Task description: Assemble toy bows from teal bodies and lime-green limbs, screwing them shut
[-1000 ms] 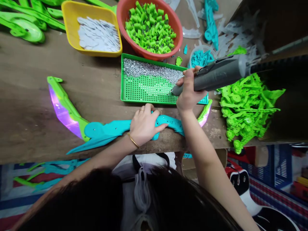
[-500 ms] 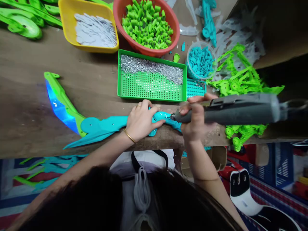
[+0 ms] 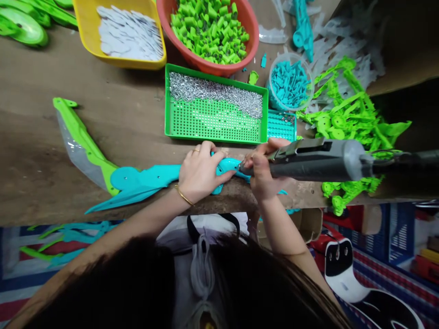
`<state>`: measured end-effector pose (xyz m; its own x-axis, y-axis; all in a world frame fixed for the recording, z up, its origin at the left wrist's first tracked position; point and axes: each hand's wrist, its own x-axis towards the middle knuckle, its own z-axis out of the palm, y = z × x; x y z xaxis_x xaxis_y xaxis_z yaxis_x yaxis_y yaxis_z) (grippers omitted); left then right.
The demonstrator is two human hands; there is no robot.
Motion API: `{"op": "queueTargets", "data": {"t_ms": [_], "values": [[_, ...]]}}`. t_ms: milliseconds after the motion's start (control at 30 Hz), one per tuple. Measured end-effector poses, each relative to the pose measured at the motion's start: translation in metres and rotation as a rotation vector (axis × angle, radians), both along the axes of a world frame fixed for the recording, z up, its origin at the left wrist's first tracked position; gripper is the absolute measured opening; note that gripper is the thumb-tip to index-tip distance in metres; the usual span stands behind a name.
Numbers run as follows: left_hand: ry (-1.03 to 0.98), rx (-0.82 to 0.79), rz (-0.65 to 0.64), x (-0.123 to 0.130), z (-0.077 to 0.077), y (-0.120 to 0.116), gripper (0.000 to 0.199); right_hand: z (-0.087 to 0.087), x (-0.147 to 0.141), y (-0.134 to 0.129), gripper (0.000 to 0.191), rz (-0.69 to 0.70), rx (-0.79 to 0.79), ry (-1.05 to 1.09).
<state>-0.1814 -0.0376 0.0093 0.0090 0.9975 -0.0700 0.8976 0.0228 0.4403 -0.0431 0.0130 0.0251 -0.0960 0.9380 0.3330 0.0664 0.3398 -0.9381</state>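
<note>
A long teal plastic piece (image 3: 151, 176) lies along the table's front edge, joined at its left end to a bright green curved part (image 3: 80, 132) with a clear panel. My left hand (image 3: 200, 171) is wrapped over the teal piece's right part, thumb stretched along it. In my right hand (image 3: 262, 171) is a dark grey electric screwdriver (image 3: 315, 160), lying nearly level, its tip at the teal piece just right of my left thumb. Fingers and tool hide the piece's right end. Behind my hands stands a green perforated tray (image 3: 216, 121) with small silver screws.
A yellow bowl (image 3: 80, 27) of white pieces and a red bowl (image 3: 254, 32) of green caps stand at the back. Right of them are a clear tub (image 3: 310, 87) of teal bits, a teal tray (image 3: 281, 132) and piled green parts (image 3: 346, 105). The tool's cable runs right.
The screwdriver and my right hand have moved left, its tip nearer my left thumb. The blue shine on the clear panel is gone. The view has shifted slightly.
</note>
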Motion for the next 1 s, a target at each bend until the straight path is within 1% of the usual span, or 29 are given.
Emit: {"op": "queueTargets", "data": {"t_ms": [67, 133, 200, 267, 333, 433, 500, 600, 667, 767, 833, 900, 933, 1000], "values": [[0.002, -0.004, 0.003, 0.000, 0.000, 0.000, 0.040, 0.015, -0.009, 0.009, 0.037, -0.047, 0.015, 0.076], [0.002, 0.003, 0.002, 0.000, 0.000, -0.001, 0.040, 0.028, -0.020, 0.029, 0.041, -0.173, 0.063, 0.136], [0.005, 0.018, 0.003, 0.000, 0.000, -0.001, 0.041, 0.030, -0.031, 0.055, 0.042, -0.314, 0.156, 0.187], [0.015, 0.024, 0.007, 0.000, -0.001, -0.002, 0.041, 0.021, -0.038, 0.080, 0.039, -0.378, 0.207, 0.142], [0.020, 0.022, 0.009, 0.000, 0.000, -0.002, 0.041, 0.006, -0.041, 0.098, 0.036, -0.374, 0.232, 0.083], [0.017, 0.017, 0.006, 0.000, 0.000, -0.002, 0.041, -0.014, -0.041, 0.106, 0.032, -0.350, 0.259, 0.104], [0.022, 0.026, 0.005, 0.001, 0.000, -0.002, 0.041, -0.020, -0.041, 0.104, 0.030, -0.338, 0.275, 0.155], [0.030, 0.045, 0.006, 0.001, 0.000, -0.002, 0.041, -0.019, -0.042, 0.103, 0.029, -0.308, 0.291, 0.169], [0.028, 0.048, 0.007, 0.001, -0.001, -0.003, 0.041, -0.011, -0.042, 0.102, 0.027, -0.291, 0.282, 0.161], [0.021, 0.049, 0.010, 0.001, -0.001, -0.003, 0.042, 0.011, -0.036, 0.093, 0.022, -0.281, 0.272, 0.248], [0.010, 0.052, 0.010, 0.000, -0.001, -0.004, 0.042, 0.026, -0.028, 0.076, 0.019, -0.259, 0.275, 0.315], [0.005, 0.053, 0.006, 0.000, -0.001, -0.004, 0.042, 0.037, -0.018, 0.051, 0.017, -0.212, 0.247, 0.297], [0.007, 0.052, 0.005, 0.000, -0.001, -0.004, 0.042, 0.040, -0.013, 0.038, 0.017, -0.185, 0.220, 0.256], [0.018, 0.050, 0.006, 0.000, -0.002, -0.004, 0.041, 0.039, -0.003, 0.015, 0.018, -0.124, 0.175, 0.178]]}}
